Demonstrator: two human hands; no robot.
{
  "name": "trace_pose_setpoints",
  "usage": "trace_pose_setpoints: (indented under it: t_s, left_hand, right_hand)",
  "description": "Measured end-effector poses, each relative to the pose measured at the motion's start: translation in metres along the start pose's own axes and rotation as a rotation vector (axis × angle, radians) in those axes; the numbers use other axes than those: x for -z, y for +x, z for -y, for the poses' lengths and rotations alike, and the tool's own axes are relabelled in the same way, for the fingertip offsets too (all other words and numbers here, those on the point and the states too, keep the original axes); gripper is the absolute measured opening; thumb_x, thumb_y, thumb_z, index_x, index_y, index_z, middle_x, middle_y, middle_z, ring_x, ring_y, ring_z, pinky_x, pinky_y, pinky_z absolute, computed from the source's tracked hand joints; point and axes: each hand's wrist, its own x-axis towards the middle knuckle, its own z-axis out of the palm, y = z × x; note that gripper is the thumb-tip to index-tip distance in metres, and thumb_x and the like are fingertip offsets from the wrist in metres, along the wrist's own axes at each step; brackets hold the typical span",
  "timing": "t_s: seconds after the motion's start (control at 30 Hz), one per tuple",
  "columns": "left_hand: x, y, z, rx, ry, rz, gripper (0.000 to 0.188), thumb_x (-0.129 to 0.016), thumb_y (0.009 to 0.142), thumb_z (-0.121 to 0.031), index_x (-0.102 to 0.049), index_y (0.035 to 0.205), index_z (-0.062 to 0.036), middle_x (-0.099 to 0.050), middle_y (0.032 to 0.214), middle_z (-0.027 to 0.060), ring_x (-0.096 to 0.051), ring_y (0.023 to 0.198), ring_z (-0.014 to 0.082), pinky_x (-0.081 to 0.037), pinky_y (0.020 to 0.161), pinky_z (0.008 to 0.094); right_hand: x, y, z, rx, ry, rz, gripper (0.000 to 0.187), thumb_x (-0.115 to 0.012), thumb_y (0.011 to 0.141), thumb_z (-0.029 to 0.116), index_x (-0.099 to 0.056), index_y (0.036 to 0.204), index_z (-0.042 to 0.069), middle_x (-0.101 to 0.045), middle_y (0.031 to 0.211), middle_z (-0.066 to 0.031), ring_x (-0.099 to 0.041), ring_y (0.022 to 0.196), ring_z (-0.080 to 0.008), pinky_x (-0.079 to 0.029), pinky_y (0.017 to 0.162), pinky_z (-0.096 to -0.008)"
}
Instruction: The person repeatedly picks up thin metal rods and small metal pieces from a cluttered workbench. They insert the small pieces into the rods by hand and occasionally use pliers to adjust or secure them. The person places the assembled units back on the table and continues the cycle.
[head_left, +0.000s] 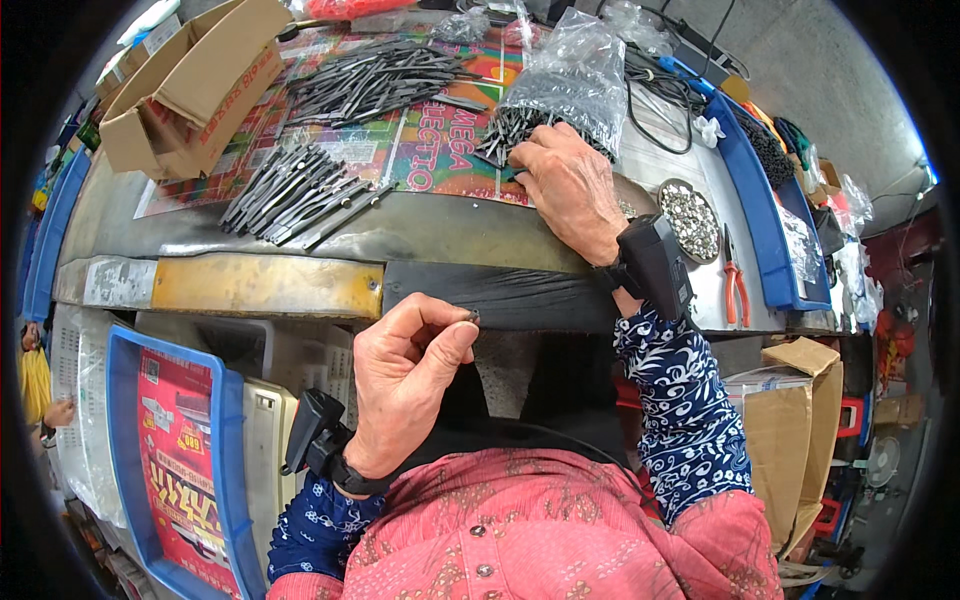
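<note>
My left hand (405,375) is raised in front of the bench's near edge. Its thumb and forefinger are pinched on a small dark piece (473,316), too small to name. My right hand (575,190) reaches over the bench to the mouth of a clear plastic bag (575,75) full of slim dark metal strips (508,135). Its fingers are curled down at the strips, and what they grip is hidden. A neat group of similar dark strips (295,200) lies at the bench's left front. Behind it spreads a larger loose heap of strips (370,80).
Right of my right hand are a round dish of small shiny metal parts (690,215), red-handled pliers (737,290) and a blue tray (770,200). An opened cardboard box (190,95) stands back left. Another blue tray (235,450) sits low left; a carton (790,430) low right.
</note>
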Motion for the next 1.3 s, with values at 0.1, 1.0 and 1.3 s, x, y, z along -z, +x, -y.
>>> trace_pose_setpoints:
  t_s: [0.1, 1.0, 1.3]
  left_hand:
    - [0.002, 0.000, 0.000, -0.001, 0.014, 0.011, 0.013, -0.067, 0.092, -0.013, -0.063, 0.088, -0.0005, -0.060, 0.071, -0.0009, -0.047, 0.059, 0.0014, -0.036, 0.052, 0.0166]
    - [-0.015, -0.011, 0.000, 0.057, -0.048, 0.048, 0.016, -0.064, 0.094, -0.017, -0.064, 0.091, -0.0014, -0.056, 0.068, -0.0016, -0.041, 0.053, 0.0018, -0.030, 0.045, 0.0169]
    - [-0.030, -0.019, -0.002, 0.112, -0.057, 0.121, 0.017, -0.065, 0.094, -0.019, -0.066, 0.090, -0.0023, -0.057, 0.066, -0.0031, -0.043, 0.055, 0.0002, -0.031, 0.048, 0.0166]
  right_hand:
    - [0.001, -0.001, 0.001, 0.042, -0.071, 0.024, 0.006, -0.061, 0.074, 0.007, -0.065, 0.076, 0.004, -0.060, 0.084, -0.0105, -0.058, 0.090, -0.0285, -0.051, 0.072, -0.0387]
    - [0.074, -0.084, 0.074, -0.225, 0.917, -0.100, 0.011, -0.065, 0.083, 0.001, -0.066, 0.094, 0.001, -0.064, 0.084, -0.0070, -0.057, 0.068, -0.0133, -0.046, 0.059, -0.0252]
    - [0.085, -0.104, 0.076, -0.269, 1.016, -0.066, 0.013, -0.065, 0.084, -0.007, -0.066, 0.096, -0.003, -0.064, 0.092, -0.0055, -0.061, 0.084, -0.0094, -0.050, 0.073, -0.0210]
